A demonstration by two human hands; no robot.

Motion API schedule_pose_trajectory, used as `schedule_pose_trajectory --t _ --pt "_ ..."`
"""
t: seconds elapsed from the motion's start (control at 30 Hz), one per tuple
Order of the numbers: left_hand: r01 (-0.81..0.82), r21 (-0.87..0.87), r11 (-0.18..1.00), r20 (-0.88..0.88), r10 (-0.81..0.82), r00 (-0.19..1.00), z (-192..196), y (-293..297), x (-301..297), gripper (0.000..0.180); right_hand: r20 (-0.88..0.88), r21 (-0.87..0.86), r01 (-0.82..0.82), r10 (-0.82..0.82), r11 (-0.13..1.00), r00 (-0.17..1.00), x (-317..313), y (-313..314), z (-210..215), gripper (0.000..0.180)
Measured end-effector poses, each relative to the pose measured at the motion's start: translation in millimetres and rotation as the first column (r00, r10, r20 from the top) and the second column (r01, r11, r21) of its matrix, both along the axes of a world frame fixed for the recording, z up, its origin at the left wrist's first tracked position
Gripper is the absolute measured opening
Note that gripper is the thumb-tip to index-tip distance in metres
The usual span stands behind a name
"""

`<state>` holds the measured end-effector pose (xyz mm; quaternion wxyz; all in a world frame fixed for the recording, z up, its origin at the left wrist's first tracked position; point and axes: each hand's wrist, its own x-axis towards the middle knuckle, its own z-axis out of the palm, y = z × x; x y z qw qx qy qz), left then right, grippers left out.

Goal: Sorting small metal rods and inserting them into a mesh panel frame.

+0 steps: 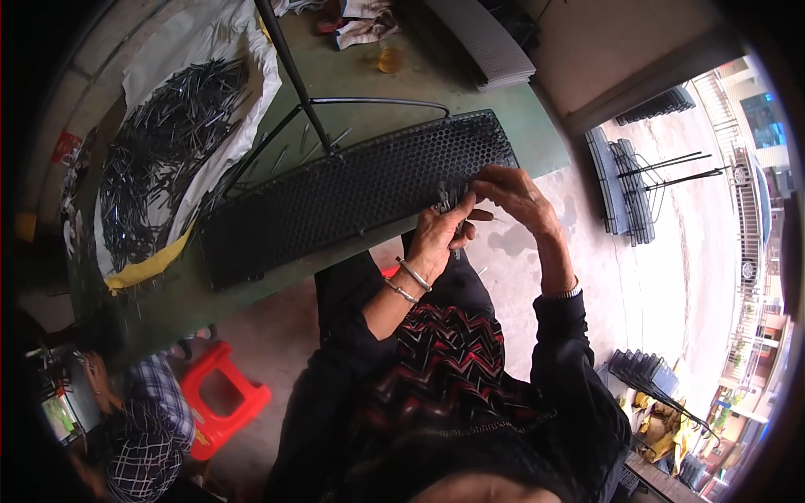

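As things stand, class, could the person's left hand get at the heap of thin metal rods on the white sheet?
Probably yes, with a long stretch. The left hand holds small metal pieces at the black perforated panel; the rod heap lies far beyond the panel's other end, with only the dark wire frame standing between.

Black honeycomb-holed mesh panel (352, 193), green table (352, 75), red stool (222, 398), red-and-black zigzag top (436, 360)
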<state>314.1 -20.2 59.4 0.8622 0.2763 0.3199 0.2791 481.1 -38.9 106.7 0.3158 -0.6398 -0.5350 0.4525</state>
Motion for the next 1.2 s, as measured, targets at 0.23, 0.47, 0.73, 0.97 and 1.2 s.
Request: schedule_pose_trajectory --t 0.23,0.47,0.73,0.97,1.2 --pt "0.062 0.069 0.996 -0.029 -0.06 0.998 7.5 -1.5 2.7 0.026 0.028 -0.102 -0.069 0.072 0.992 0.997 15.9 1.8 -2.1 0.018" --pt "0.046 0.027 0.999 -0.076 -0.044 0.996 0.5 -0.8 6.3 0.03 0.019 0.008 -0.004 0.004 1.0 1.0 14.0 0.3 2.9 0.019" --pt "0.072 -0.082 0.994 0.004 -0.072 0.997 -20.1 -2.5 8.9 0.03 0.051 0.35 0.398 -0.441 0.848 0.896 22.0 13.6 -10.6 0.015" --pt "0.053 -0.232 0.971 0.161 -0.015 0.987 -25.4 -4.5 14.1 0.027 0.115 0.598 0.434 -0.607 0.674 0.786 19.4 34.2 -30.5 0.01" --pt "0.072 -0.265 0.962 0.185 -0.023 0.982 -23.1 -4.2 13.9 0.027 0.202 0.582 0.395 -0.597 0.711 0.776 20.7 44.5 -36.0 0.009"
